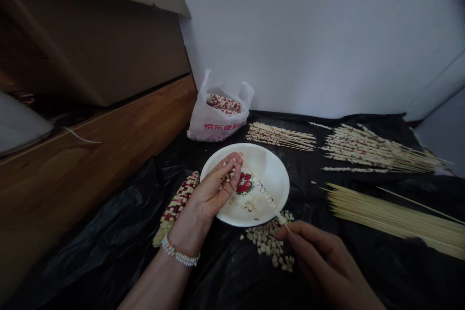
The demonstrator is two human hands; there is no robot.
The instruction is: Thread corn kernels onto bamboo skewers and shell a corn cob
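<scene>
My left hand (221, 184) is over the bowl, palm up, with its fingers curled round several pale corn kernels (228, 170). A thin bamboo skewer (271, 202) slants across the bowl, with kernels threaded along it. Its near end is pinched between the thumb and fingers of my right hand (316, 247). The skewer's far end reaches close to my left fingertips; whether they touch it I cannot tell. Under both lies a white bowl (281, 169) with a red print and a few kernels inside. Loose kernels (267, 240) are heaped by its front rim.
A red-and-cream corn cob (181, 196) lies left of the bowl. Behind stands a white plastic bag (218, 126) holding cobs. Filled skewers lie in a small bundle (278, 135) and a larger pile (366, 150). Bare skewers (395, 215) lie at right on black plastic sheeting (127, 232).
</scene>
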